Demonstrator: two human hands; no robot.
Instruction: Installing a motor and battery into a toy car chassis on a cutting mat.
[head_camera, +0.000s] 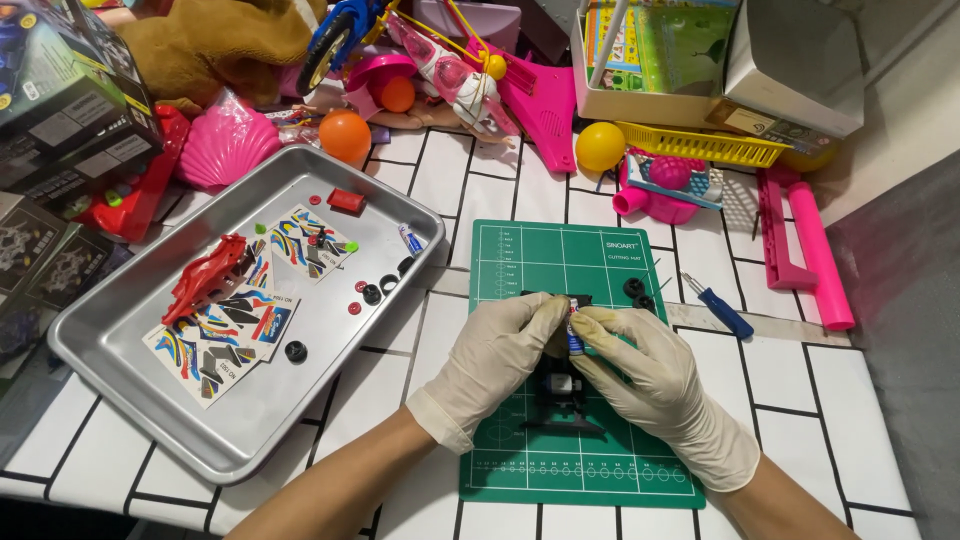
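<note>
Both my hands wear cream gloves and meet over a green cutting mat (520, 260). My left hand (490, 360) and my right hand (650, 385) pinch a small blue and white battery (575, 335) between their fingertips, just above a black toy car chassis (563, 400) that lies on the mat. Two small black wheels (638, 293) sit on the mat's right side. A blue-handled screwdriver (718, 306) lies just right of the mat.
A metal tray (130, 350) at left holds a red car body shell (205, 275), sticker sheets (225, 335), small black tyres and red parts. Piled toys, boxes, orange and yellow balls and pink plastic pieces crowd the back; a pink rail lies at right.
</note>
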